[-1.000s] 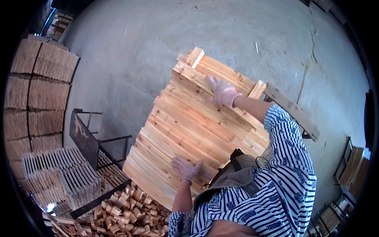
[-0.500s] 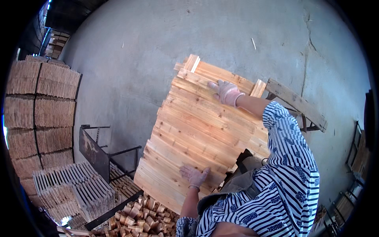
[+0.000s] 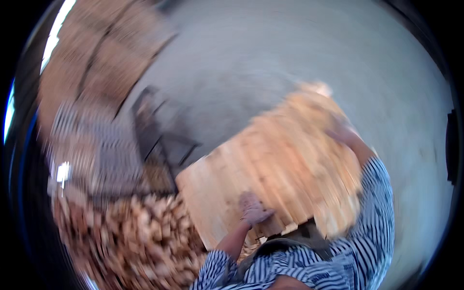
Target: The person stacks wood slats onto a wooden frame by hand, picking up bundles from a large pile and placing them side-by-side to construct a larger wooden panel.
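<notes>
Across the grey floor (image 3: pixel 261 53), I see wooden planks (image 3: pixel 270 159) right of one offcut heap (image 3: pixel 130 237). I judge them stiff, singly light, best held by long edges; blur defeats my count. Two hands: the left hand (image 3: pixel 253 209), nearer the heap, lies spread on them, gripping nothing; the right hand (image 3: pixel 342 131), farther off, I cannot tell.

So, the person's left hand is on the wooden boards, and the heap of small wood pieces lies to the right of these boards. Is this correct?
Not quite: the heap of small wood pieces lies to the left of the wooden boards, as the head view shows. The left hand is on the boards.
</notes>
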`<act>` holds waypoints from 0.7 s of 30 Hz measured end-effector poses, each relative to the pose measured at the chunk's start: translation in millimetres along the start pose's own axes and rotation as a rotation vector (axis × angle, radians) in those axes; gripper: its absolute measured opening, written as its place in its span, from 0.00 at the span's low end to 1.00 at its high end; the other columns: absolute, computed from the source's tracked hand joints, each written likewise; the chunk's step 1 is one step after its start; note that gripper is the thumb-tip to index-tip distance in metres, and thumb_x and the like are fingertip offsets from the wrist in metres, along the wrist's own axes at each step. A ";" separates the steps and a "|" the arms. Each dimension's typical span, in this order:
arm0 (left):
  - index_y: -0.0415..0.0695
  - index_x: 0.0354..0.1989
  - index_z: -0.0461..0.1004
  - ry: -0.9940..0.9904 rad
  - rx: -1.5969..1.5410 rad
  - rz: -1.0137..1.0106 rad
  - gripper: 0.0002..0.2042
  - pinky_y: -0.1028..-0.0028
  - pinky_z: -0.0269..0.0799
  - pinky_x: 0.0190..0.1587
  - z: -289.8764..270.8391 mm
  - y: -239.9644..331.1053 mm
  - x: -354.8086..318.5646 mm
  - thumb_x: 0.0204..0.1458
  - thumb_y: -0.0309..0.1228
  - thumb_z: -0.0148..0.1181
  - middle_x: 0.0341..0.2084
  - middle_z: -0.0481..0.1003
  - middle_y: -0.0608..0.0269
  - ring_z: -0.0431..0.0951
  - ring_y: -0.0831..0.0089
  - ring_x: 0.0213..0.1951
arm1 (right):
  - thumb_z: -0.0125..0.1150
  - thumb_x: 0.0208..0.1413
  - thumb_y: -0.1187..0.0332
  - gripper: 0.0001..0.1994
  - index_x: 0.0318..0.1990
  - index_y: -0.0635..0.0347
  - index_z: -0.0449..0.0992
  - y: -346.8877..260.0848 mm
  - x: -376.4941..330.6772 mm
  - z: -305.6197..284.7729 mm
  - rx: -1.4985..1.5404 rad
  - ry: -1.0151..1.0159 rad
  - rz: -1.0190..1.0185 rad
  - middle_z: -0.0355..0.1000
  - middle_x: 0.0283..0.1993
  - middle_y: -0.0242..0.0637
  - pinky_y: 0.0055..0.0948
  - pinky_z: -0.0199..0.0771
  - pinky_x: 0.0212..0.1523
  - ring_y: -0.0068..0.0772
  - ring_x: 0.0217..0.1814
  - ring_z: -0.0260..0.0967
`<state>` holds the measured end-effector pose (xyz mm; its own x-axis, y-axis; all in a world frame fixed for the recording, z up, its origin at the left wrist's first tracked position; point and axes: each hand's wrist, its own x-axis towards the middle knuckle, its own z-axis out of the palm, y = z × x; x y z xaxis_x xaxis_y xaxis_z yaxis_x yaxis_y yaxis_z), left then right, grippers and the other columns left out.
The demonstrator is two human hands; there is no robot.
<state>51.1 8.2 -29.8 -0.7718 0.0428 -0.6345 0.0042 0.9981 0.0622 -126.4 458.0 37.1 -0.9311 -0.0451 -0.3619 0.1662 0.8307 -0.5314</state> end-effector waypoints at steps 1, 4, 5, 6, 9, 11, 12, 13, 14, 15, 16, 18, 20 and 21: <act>0.28 0.74 0.30 -0.023 -0.043 -0.004 0.70 0.47 0.19 0.75 2.6 0.4 1.8 0.39 0.70 0.64 0.75 0.27 0.30 0.24 0.35 0.75 | 0.60 0.58 0.42 0.47 0.77 0.57 0.47 2.3 3.2 4.9 -0.046 -0.004 -0.011 0.50 0.77 0.54 0.48 0.51 0.76 0.55 0.79 0.47; 0.31 0.75 0.29 0.002 -0.134 -0.034 0.70 0.46 0.22 0.75 4.6 11.0 14.6 0.38 0.68 0.65 0.75 0.27 0.31 0.24 0.34 0.75 | 0.62 0.58 0.47 0.47 0.77 0.62 0.45 19.6 48.9 7.6 -0.206 -0.036 0.088 0.49 0.77 0.56 0.49 0.53 0.75 0.58 0.79 0.46; 0.32 0.75 0.29 0.019 -0.133 -0.019 0.70 0.45 0.23 0.75 2.6 15.0 19.0 0.38 0.67 0.66 0.75 0.27 0.31 0.24 0.34 0.75 | 0.63 0.58 0.49 0.47 0.76 0.63 0.45 21.3 63.2 13.9 -0.299 -0.049 0.137 0.49 0.77 0.57 0.50 0.54 0.75 0.59 0.79 0.46; 0.33 0.76 0.30 -0.005 -0.202 -0.026 0.69 0.46 0.24 0.75 -1.2 21.3 23.3 0.38 0.67 0.66 0.75 0.28 0.31 0.24 0.34 0.75 | 0.60 0.59 0.47 0.47 0.76 0.64 0.44 26.6 67.4 15.7 -0.459 -0.069 0.194 0.49 0.78 0.57 0.50 0.52 0.76 0.60 0.80 0.44; 0.33 0.76 0.37 0.014 -0.275 0.023 0.64 0.50 0.31 0.76 -16.6 25.6 26.8 0.41 0.65 0.65 0.75 0.33 0.33 0.30 0.38 0.76 | 0.61 0.60 0.48 0.44 0.75 0.64 0.49 -24.8 66.2 61.1 -0.489 0.142 -0.090 0.49 0.78 0.55 0.45 0.46 0.78 0.55 0.81 0.42; 0.34 0.76 0.43 0.062 -0.340 0.088 0.60 0.54 0.38 0.76 -25.6 14.1 14.4 0.44 0.65 0.64 0.75 0.40 0.35 0.38 0.43 0.77 | 0.64 0.58 0.49 0.45 0.75 0.65 0.51 -103.4 39.5 87.5 -0.393 0.024 -0.453 0.47 0.79 0.54 0.43 0.44 0.79 0.53 0.82 0.41; 0.35 0.75 0.46 0.030 -0.518 0.107 0.56 0.57 0.42 0.75 -25.8 2.6 2.3 0.47 0.64 0.62 0.74 0.45 0.36 0.43 0.45 0.76 | 0.65 0.57 0.48 0.47 0.75 0.66 0.50 -153.2 18.7 106.3 -0.372 -0.133 -0.524 0.45 0.79 0.55 0.43 0.43 0.79 0.55 0.82 0.39; 0.35 0.75 0.49 -0.021 -0.704 0.124 0.53 0.59 0.46 0.75 -25.1 -10.3 -11.3 0.50 0.63 0.61 0.74 0.49 0.37 0.49 0.48 0.75 | 0.68 0.53 0.48 0.49 0.75 0.66 0.50 -208.1 -4.4 118.9 -0.335 -0.239 -0.672 0.44 0.79 0.57 0.43 0.42 0.79 0.55 0.82 0.40; 0.36 0.74 0.51 -0.002 -0.895 0.168 0.50 0.61 0.49 0.74 -21.3 -24.5 -27.9 0.52 0.61 0.60 0.73 0.53 0.39 0.53 0.50 0.74 | 0.73 0.50 0.50 0.51 0.74 0.66 0.50 -263.6 -29.5 124.2 -0.302 -0.290 -0.852 0.47 0.77 0.60 0.44 0.51 0.77 0.58 0.80 0.44; 0.36 0.74 0.52 0.044 -0.921 0.163 0.48 0.63 0.51 0.73 -18.2 -40.4 -43.9 0.54 0.60 0.58 0.72 0.56 0.40 0.57 0.52 0.73 | 0.74 0.48 0.52 0.50 0.73 0.66 0.51 -321.7 -56.9 127.0 -0.256 -0.260 -1.092 0.49 0.76 0.61 0.45 0.56 0.74 0.60 0.78 0.48; 0.37 0.74 0.53 0.157 -0.950 0.168 0.46 0.64 0.53 0.73 -6.2 -50.5 -66.2 0.56 0.59 0.58 0.71 0.58 0.41 0.60 0.53 0.71 | 0.75 0.47 0.54 0.50 0.72 0.66 0.52 -378.2 -85.7 124.7 -0.179 -0.241 -1.349 0.50 0.74 0.62 0.46 0.61 0.71 0.62 0.76 0.51; 0.39 0.74 0.54 0.239 -1.067 0.138 0.41 0.65 0.56 0.72 12.5 -79.4 -106.0 0.60 0.52 0.58 0.70 0.60 0.44 0.63 0.56 0.70 | 0.76 0.46 0.54 0.50 0.72 0.63 0.52 -487.8 -147.1 109.5 -0.204 -0.154 -1.590 0.51 0.73 0.61 0.47 0.69 0.65 0.64 0.70 0.59; 0.38 0.74 0.54 0.393 -1.168 0.131 0.40 0.65 0.58 0.71 28.4 -110.9 -138.1 0.60 0.50 0.60 0.70 0.61 0.44 0.64 0.57 0.70 | 0.75 0.47 0.52 0.50 0.73 0.60 0.51 -588.9 -214.4 92.3 -0.116 0.053 -1.879 0.51 0.73 0.60 0.47 0.69 0.65 0.63 0.70 0.60; 0.38 0.74 0.54 0.447 -1.219 0.117 0.40 0.65 0.58 0.71 35.9 -127.8 -152.6 0.60 0.49 0.61 0.70 0.61 0.45 0.64 0.57 0.70 | 0.73 0.49 0.51 0.49 0.73 0.60 0.50 -640.3 -249.3 87.1 -0.026 0.185 -2.003 0.51 0.73 0.58 0.48 0.70 0.64 0.62 0.69 0.61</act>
<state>191.2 -124.3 31.3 -0.9505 -0.1279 -0.2832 -0.3091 0.2959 0.9038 27.6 -110.9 400.9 0.2257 -0.6943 0.6834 -0.9520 -0.3059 0.0036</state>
